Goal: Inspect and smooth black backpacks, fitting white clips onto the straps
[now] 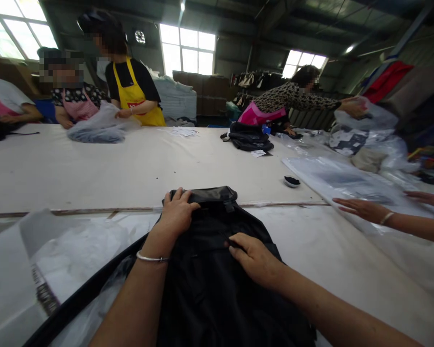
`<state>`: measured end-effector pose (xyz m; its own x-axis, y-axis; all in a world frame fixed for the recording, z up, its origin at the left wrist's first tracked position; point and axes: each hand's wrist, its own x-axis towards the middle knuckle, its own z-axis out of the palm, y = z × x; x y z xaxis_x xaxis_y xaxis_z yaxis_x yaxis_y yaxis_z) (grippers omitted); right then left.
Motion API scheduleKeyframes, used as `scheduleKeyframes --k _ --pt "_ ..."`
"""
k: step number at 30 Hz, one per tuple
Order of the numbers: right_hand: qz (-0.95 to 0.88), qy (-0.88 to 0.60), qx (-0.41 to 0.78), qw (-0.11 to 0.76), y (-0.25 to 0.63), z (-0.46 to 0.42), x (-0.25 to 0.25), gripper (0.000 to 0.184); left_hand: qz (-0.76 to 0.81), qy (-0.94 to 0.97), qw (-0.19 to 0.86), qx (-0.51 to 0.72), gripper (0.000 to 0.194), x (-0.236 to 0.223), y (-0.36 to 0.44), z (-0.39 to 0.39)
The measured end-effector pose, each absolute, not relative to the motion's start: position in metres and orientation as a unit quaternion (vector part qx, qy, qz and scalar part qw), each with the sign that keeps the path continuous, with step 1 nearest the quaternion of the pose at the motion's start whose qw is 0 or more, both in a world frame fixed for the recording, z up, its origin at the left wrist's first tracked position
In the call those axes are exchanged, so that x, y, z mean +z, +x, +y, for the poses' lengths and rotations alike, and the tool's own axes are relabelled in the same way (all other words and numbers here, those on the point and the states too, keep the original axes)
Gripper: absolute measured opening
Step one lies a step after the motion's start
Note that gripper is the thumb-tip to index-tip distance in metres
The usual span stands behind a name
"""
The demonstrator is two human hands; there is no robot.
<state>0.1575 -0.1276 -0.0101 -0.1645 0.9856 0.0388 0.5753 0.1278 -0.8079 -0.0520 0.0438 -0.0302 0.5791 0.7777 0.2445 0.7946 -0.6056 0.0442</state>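
Observation:
A black backpack (210, 270) lies in front of me on the near edge of the white table. At its top is a rolled or folded flap with a buckle strap (228, 204). My left hand (175, 212) rests on the left end of that flap, its fingers spread over the fabric. Over the middle of the backpack, my right hand (255, 258) is closed in a pinch. A small dark piece shows between thumb and forefinger; whether it is a strap end or a separate tool, I cannot make out. The backpack's lower part runs out of view.
The white table (141, 168) stretches ahead. A small dish (291, 181) of black bits stands on it, near a black bag (251, 137). Clear plastic sheets (325, 176) lie right, under a co-worker's hands (365, 209). Several people work across the table. Plastic bags (83, 250) lie left.

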Motion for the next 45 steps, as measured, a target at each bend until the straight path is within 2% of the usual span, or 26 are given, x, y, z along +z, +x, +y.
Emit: scheduleKeyframes --k 5,7,9,15,23,25,29,32,34,36,39,41,45 --pt "-0.799 -0.567 0.104 0.171 0.163 -0.118 -0.014 0.011 -0.469 -0.868 0.065 -0.149 0.046 -0.038 -0.048 0.045" --pt "-0.791 -0.591 0.069 0.140 0.164 -0.113 -0.014 0.011 -0.469 -0.870 0.047 -0.143 0.047 -0.041 -0.048 0.046" --pt "-0.770 -0.607 0.088 0.175 0.166 -0.106 -0.012 0.015 -0.461 -0.877 0.031 -0.135 0.048 -0.042 -0.049 0.048" --pt "-0.695 -0.572 0.134 0.415 0.171 -0.074 -0.003 0.019 -0.428 -0.894 -0.004 -0.133 0.051 -0.042 -0.051 0.051" --pt "-0.586 -0.521 0.248 0.569 0.155 -0.037 -0.002 0.025 -0.364 -0.894 -0.001 -0.262 0.027 -0.028 -0.037 0.043" --pt "-0.540 -0.510 0.296 0.601 0.150 -0.026 -0.007 0.027 -0.364 -0.891 -0.053 -0.265 0.023 -0.026 -0.034 0.041" --pt "-0.457 -0.480 0.380 0.645 0.140 -0.008 -0.017 0.032 -0.358 -0.860 -0.232 -0.282 0.015 -0.028 -0.032 0.040" --pt "-0.409 -0.436 0.443 0.668 0.132 -0.001 -0.023 0.033 -0.366 -0.825 -0.342 -0.261 0.017 -0.031 -0.032 0.041" --pt "-0.373 -0.405 0.484 0.680 0.128 0.003 -0.026 0.034 -0.359 -0.817 -0.376 -0.248 0.020 -0.032 -0.033 0.042" --pt "-0.332 -0.390 0.501 0.697 0.126 0.007 -0.032 0.035 -0.361 -0.821 -0.365 -0.251 0.016 -0.032 -0.034 0.044" --pt "-0.290 -0.412 0.471 0.724 0.125 0.016 -0.045 0.035 -0.387 -0.818 -0.347 -0.245 0.018 -0.033 -0.035 0.046" --pt "-0.309 -0.456 0.415 0.724 0.125 0.021 -0.055 0.033 -0.397 -0.802 -0.379 -0.234 0.025 -0.034 -0.036 0.048" --pt "-0.478 -0.533 0.219 0.663 0.121 0.020 -0.065 0.023 -0.420 -0.746 -0.468 -0.220 0.041 -0.033 -0.037 0.048"
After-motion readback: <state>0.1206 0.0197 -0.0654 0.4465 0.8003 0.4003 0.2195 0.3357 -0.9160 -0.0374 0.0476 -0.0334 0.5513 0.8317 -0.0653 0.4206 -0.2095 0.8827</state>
